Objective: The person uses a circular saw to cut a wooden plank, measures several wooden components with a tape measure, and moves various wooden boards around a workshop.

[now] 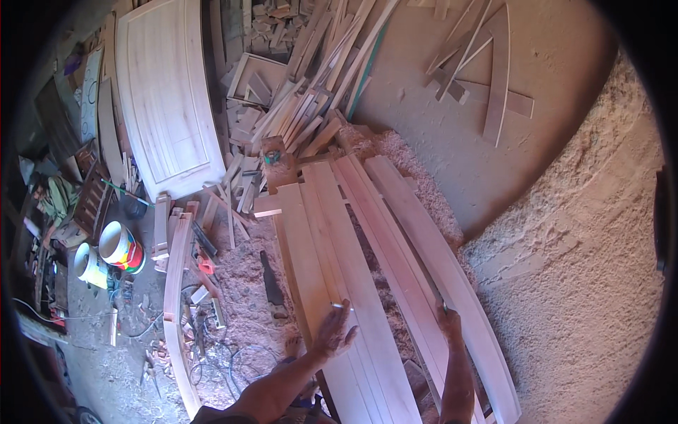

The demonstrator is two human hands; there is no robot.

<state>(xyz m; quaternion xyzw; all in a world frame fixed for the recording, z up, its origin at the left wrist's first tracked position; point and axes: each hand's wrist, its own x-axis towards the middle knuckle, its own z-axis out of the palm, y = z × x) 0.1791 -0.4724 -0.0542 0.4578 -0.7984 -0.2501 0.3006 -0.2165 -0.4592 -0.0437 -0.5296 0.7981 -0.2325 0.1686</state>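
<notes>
Reddish plank [392,254] sits between paler boards [342,240]; left hand [332,332] pinches a thin white stick [342,306], right hand [449,322] curls at its edge, can't tell if gripping. Looks like positioning; next probably needs steady hands.

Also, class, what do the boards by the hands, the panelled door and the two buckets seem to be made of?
Boards: wood, probably planed and unfinished; pale to pinkish, smooth faces with faint grain.
Panelled door: apparently bare wood; streaky grain, no clear gloss.
Buckets: likely plastic; smooth, whitish walls with coloured areas, though painted metal can't be excluded.
</notes>
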